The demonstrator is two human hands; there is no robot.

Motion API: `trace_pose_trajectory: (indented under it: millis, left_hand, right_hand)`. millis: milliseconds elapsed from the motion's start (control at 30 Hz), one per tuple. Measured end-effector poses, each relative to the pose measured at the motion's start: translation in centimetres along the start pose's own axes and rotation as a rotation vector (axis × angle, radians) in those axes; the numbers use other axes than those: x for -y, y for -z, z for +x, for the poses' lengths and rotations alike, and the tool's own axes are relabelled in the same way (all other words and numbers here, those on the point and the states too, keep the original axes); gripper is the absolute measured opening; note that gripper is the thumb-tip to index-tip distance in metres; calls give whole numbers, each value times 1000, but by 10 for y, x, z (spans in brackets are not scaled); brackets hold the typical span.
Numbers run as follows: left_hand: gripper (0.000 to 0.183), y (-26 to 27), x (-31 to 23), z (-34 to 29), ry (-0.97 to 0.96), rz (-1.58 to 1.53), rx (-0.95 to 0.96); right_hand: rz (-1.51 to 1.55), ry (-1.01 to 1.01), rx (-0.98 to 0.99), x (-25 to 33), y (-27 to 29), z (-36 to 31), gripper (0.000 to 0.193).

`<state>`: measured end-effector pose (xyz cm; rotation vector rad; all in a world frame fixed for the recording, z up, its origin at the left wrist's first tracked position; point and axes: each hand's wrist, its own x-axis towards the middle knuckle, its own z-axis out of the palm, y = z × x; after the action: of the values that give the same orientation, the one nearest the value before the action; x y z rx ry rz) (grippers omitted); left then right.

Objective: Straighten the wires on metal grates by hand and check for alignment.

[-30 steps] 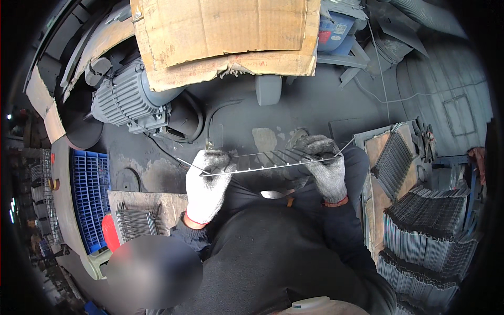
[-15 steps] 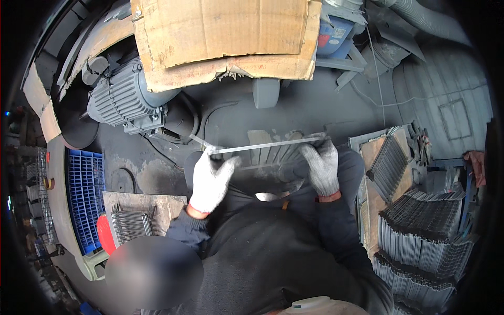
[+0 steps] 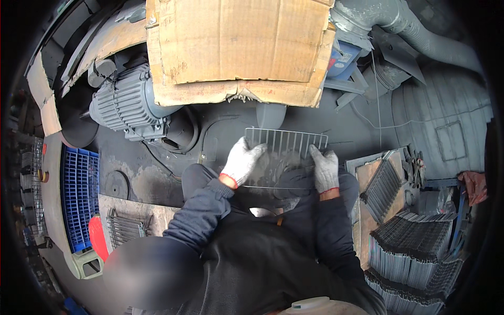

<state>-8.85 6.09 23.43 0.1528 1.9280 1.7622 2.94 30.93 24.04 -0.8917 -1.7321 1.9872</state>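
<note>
A rectangular wire rack (image 3: 286, 137) with thin parallel bars is held up in front of my knees, its face turned toward me. My left hand (image 3: 243, 160), in a whitish knit glove with a red cuff, grips the rack's left side. On its right side my right hand (image 3: 326, 168), gloved the same way, is closed round the edge with the thumb up. The rack's lower rim shows as a thin line between my wrists. Where the fingers wrap behind the rack, they are hidden.
Tall stacks of wire racks (image 3: 409, 241) stand at the right, near a board with more racks (image 3: 382, 186). At the left are a grey motor (image 3: 126, 102), a blue plastic crate (image 3: 81, 197) and several racks on a board (image 3: 126, 228). Cardboard sheets (image 3: 241, 47) hang ahead.
The rack was nearly edge-on and is now tilted up, showing its full face. My left hand has moved right and up; both hands keep hold. The whole view has shifted slightly.
</note>
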Motion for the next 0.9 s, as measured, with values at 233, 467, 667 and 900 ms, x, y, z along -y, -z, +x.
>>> trace_pose_trajectory:
  millis: [233, 467, 667, 900]
  left_hand:
    - [20, 82, -7, -26, 147, -241, -114]
    - [41, 6, -18, -1, 12, 24, 22]
    - [35, 69, 9, -22, 136, -85, -147]
    - [24, 105, -41, -61, -6, 149, -124]
  right_hand:
    - [-36, 41, 198, -3, -82, -13, 17]
    - [5, -124, -28, 26, -13, -8, 21]
    - [-26, -26, 210, -10, -79, -2, 18]
    - [97, 17, 252, -6, -86, -32, 35]
